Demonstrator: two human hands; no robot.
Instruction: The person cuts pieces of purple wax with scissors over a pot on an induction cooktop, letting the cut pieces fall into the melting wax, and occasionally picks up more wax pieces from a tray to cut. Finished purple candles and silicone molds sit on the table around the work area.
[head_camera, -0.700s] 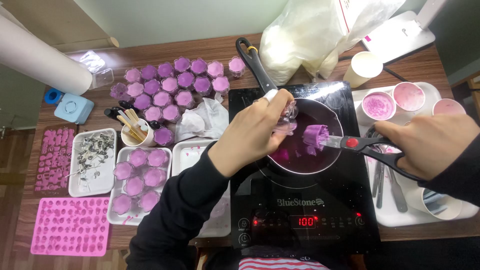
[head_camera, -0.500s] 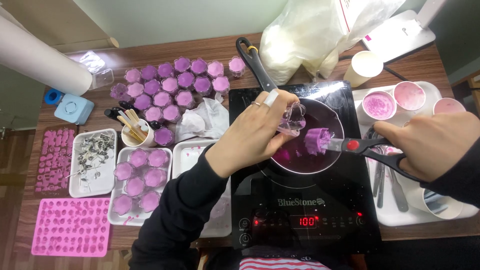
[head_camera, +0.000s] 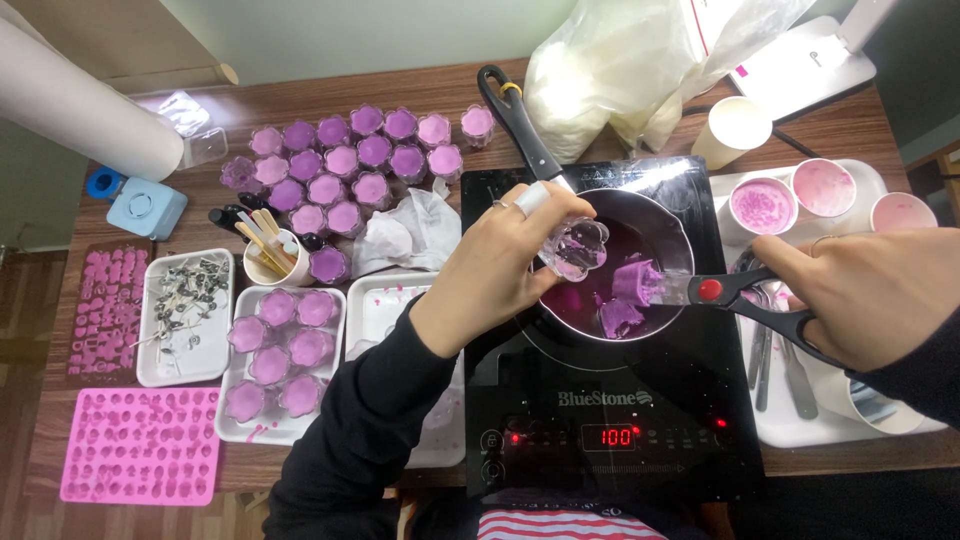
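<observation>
A small clear flower-shaped mould (head_camera: 578, 247) is held in the fingers of the left hand (head_camera: 505, 262), just left of frame centre, over the left rim of a dark saucepan (head_camera: 660, 222). The fingers are curled closed around the mould, which appears empty. Black-handled scissors (head_camera: 745, 297) with a red pivot are gripped by the right hand (head_camera: 868, 293) at the right edge of the frame; the fingers are closed through and around the handles. A purple wax block (head_camera: 637, 281) is touched by the scissor tips inside the pan, and a second purple lump lies just below it in dark purple liquid. The pan is set on a black induction hob (head_camera: 610, 420) at lower centre, its display lit red. Purple-filled moulds (head_camera: 345, 165) are grouped at upper left; more are set on a white tray (head_camera: 262, 430) at lower left. Pink-stained paper cups (head_camera: 763, 205) are seen at upper right.
</observation>
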